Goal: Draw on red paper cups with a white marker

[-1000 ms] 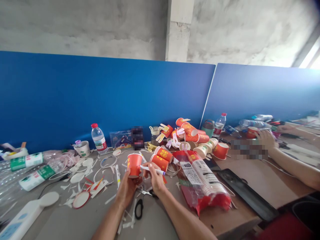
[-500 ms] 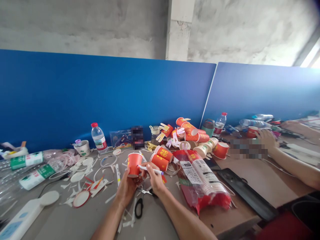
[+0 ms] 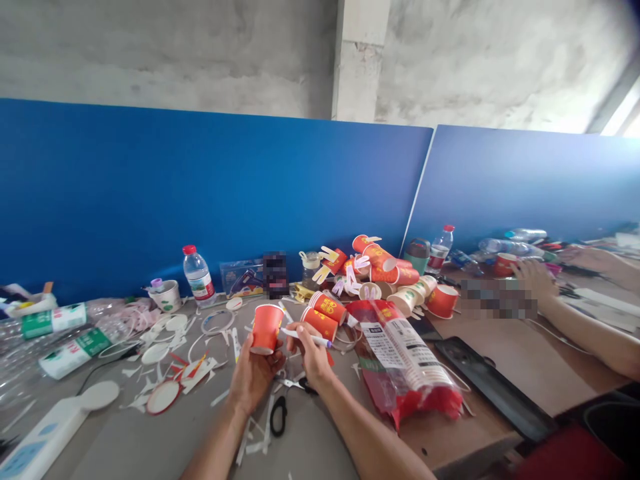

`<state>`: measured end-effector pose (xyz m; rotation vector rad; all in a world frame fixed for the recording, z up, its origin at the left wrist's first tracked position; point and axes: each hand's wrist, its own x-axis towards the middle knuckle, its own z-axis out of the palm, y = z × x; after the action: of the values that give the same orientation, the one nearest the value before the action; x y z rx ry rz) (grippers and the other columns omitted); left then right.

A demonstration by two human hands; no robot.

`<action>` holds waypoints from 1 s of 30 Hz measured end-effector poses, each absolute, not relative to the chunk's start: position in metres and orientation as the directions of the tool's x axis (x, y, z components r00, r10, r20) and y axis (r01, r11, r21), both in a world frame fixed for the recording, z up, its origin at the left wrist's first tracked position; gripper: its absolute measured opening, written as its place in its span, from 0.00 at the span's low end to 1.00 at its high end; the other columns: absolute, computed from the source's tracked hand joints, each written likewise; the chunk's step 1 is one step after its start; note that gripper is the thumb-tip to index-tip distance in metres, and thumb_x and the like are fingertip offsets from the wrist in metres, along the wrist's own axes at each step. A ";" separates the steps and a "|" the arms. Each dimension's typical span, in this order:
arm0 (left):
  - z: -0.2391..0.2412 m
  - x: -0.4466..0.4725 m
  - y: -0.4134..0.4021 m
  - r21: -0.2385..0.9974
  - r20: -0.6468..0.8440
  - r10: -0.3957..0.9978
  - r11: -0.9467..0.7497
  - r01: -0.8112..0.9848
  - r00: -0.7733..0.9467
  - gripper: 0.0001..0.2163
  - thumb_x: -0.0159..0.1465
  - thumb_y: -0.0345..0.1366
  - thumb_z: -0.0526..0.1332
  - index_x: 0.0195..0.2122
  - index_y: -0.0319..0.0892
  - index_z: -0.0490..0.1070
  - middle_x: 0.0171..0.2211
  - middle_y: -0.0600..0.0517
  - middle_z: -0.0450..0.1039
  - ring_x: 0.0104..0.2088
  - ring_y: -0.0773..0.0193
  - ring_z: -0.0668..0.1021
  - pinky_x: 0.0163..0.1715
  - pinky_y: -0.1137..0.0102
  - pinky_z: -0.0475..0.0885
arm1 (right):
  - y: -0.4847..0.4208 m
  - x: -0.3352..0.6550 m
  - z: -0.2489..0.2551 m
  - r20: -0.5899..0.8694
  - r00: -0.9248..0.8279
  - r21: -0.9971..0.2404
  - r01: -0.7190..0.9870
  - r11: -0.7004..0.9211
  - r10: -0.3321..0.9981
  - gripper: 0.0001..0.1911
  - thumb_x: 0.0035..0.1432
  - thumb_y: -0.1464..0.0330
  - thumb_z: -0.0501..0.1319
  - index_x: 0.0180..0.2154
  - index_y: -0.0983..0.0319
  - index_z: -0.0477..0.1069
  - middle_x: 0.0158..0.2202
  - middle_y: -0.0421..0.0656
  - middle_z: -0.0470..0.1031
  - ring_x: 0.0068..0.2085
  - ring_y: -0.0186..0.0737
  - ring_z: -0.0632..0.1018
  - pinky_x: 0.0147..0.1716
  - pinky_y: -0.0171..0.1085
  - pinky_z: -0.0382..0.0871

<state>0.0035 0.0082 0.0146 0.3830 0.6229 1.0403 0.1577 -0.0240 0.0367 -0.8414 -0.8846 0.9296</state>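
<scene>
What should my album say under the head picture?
Left hand holds a red cup; right hand holds a white pen.

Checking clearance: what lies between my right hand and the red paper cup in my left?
In the head view, a slim white marker, tip toward the cup; contact is unclear.

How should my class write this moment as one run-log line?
left hand: holding red cup | right hand: holding white marker | near hands: scissors on table

Bright light glares far right of the pillar (image 3: 361, 73), paling the blue partition (image 3: 505, 180) there; left of the pillar, the wall (image 3: 200, 53) looks dimmer. Pixelated patches (image 3: 500, 298) sit below, both sides.
</scene>
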 end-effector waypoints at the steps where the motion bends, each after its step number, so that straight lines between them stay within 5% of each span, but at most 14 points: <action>1: 0.015 0.003 0.009 0.561 -0.291 0.883 0.469 -0.682 0.368 0.11 0.78 0.44 0.65 0.50 0.42 0.82 0.34 0.47 0.90 0.29 0.54 0.89 0.39 0.61 0.88 | -0.024 0.157 0.036 0.261 0.310 -0.887 -0.296 0.354 0.914 0.28 0.58 0.36 0.73 0.36 0.53 0.85 0.18 0.37 0.67 0.25 0.46 0.72 0.29 0.44 0.69; 11: 0.011 -0.001 0.010 0.525 -0.224 0.883 0.466 -0.712 0.413 0.12 0.76 0.44 0.67 0.46 0.40 0.83 0.34 0.45 0.89 0.29 0.54 0.88 0.41 0.58 0.89 | -0.018 0.158 0.028 0.242 0.296 -0.907 -0.268 0.324 0.924 0.32 0.56 0.35 0.74 0.25 0.56 0.81 0.17 0.38 0.72 0.23 0.40 0.71 0.27 0.39 0.66; 18: 0.011 0.000 0.008 0.540 -0.204 0.889 0.452 -0.710 0.411 0.16 0.78 0.47 0.65 0.42 0.40 0.84 0.32 0.45 0.88 0.27 0.56 0.87 0.40 0.59 0.89 | -0.022 0.158 0.030 0.249 0.307 -0.896 -0.288 0.339 0.918 0.32 0.58 0.33 0.72 0.32 0.56 0.85 0.19 0.38 0.74 0.26 0.43 0.73 0.30 0.41 0.68; 30: 0.002 -0.008 0.015 0.476 -0.164 0.874 0.476 -0.740 0.457 0.14 0.76 0.46 0.66 0.43 0.39 0.83 0.33 0.42 0.88 0.28 0.53 0.86 0.42 0.54 0.90 | -0.009 0.157 0.017 0.173 0.303 -0.913 -0.308 0.268 0.937 0.33 0.49 0.35 0.78 0.27 0.59 0.81 0.19 0.39 0.73 0.24 0.39 0.71 0.27 0.38 0.65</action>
<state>-0.0075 0.0151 0.0015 0.3620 0.4159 1.0216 0.1572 -0.0094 0.0167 -0.9096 -0.8605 0.9963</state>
